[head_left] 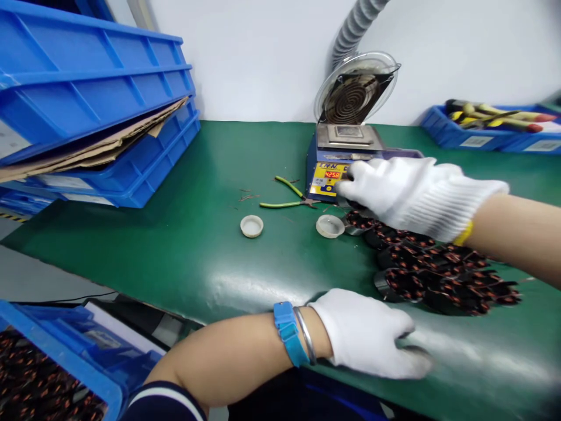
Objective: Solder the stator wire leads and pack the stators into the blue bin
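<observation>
My right hand [390, 186], in a white knit glove, is at the front right corner of a small blue solder pot [326, 175]. Its fingers close on a grey-rimmed motor stator [342, 202], mostly hidden beneath the glove. Under and beside that hand, several stators with copper windings [447, 269] stand in rows. Low in the view, my left hand [370, 334], also gloved, rests over the green table [210, 251]. A gap separates its thumb from the fingers, and nothing shows in it. Two shallow white dishes, one left [251, 226] and one right [330, 226], sit before the pot.
Green-handled cutters [289, 197] lie near the pot, beside wire scraps. A round clear hood [357, 88] with a grey duct [357, 29] stands behind. Stacked blue crates [96, 88] rise at left; another crate [61, 362] holds several stators. Tool bins [473, 137] sit back right.
</observation>
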`<act>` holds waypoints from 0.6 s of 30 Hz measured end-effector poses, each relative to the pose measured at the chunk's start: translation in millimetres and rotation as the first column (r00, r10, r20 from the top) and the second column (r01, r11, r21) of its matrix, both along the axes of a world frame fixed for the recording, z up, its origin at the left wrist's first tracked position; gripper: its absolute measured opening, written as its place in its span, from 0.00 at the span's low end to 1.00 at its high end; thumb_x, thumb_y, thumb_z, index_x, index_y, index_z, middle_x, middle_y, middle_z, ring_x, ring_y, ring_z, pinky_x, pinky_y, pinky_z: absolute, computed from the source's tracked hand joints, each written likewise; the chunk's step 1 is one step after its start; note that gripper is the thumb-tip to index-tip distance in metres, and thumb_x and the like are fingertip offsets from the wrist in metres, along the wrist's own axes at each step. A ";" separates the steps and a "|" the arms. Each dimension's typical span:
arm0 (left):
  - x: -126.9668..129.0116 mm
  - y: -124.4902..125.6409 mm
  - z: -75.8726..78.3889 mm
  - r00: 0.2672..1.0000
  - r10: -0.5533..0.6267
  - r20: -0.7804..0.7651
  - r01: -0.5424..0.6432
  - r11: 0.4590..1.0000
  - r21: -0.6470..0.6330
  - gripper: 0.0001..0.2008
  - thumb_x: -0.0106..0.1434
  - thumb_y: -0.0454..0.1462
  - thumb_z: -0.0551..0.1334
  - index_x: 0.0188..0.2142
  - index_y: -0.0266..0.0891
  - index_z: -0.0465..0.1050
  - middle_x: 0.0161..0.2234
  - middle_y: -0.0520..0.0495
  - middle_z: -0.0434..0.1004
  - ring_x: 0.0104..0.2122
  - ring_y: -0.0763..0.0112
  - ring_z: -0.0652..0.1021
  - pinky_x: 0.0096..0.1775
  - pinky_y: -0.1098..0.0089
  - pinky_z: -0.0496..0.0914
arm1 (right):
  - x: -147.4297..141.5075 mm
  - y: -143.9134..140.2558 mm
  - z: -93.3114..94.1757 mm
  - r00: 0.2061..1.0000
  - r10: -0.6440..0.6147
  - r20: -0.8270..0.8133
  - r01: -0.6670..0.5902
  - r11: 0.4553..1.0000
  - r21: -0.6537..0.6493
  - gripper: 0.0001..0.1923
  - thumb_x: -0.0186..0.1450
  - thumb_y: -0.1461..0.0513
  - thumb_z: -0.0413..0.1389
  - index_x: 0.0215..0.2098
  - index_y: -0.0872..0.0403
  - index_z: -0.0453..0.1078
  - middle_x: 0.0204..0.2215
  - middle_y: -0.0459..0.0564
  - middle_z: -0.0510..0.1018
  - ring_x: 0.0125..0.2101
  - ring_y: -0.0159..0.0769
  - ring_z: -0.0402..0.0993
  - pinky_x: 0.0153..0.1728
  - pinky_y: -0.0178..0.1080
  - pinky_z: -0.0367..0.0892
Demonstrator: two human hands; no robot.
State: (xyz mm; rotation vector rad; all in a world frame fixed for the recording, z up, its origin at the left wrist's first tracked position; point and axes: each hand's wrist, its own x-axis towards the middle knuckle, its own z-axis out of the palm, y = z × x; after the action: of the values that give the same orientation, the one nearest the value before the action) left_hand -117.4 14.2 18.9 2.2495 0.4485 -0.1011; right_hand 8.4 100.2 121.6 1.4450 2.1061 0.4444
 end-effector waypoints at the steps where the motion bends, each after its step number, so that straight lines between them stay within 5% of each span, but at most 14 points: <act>1: -0.1 0.1 -0.3 1.000 -0.001 -0.002 0.001 1.000 0.000 0.24 0.64 0.58 0.49 0.32 0.41 0.65 0.40 0.41 0.80 0.42 0.54 0.80 0.37 0.63 0.70 | -2.2 1.0 -4.0 1.000 0.013 -0.015 -0.013 1.000 -0.019 0.17 0.68 0.65 0.41 0.49 0.54 0.67 0.42 0.60 0.70 0.36 0.45 0.72 0.34 0.46 0.65; 8: 0.6 -0.3 -2.5 1.000 -0.001 -0.004 0.002 1.000 0.016 0.25 0.64 0.58 0.50 0.32 0.41 0.67 0.40 0.41 0.80 0.42 0.54 0.80 0.37 0.63 0.70 | -23.1 6.2 -30.4 0.990 -0.001 -0.143 -0.002 1.000 -0.022 0.25 0.72 0.58 0.31 0.48 0.65 0.64 0.37 0.68 0.72 0.39 0.53 0.74 0.36 0.51 0.69; 18: -0.2 0.1 2.0 0.999 -0.037 -0.028 0.037 0.999 0.001 0.27 0.64 0.61 0.48 0.33 0.40 0.67 0.42 0.40 0.80 0.44 0.52 0.80 0.35 0.65 0.70 | -27.5 11.8 -19.0 0.973 0.025 -0.229 -0.032 0.999 -0.026 0.16 0.69 0.63 0.41 0.45 0.61 0.68 0.40 0.65 0.73 0.40 0.48 0.73 0.39 0.52 0.68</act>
State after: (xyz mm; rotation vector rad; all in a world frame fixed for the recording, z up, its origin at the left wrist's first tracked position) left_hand -117.6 14.3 21.0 2.2609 0.4216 -0.1520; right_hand -19.1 112.0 102.6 1.5124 2.3050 0.2663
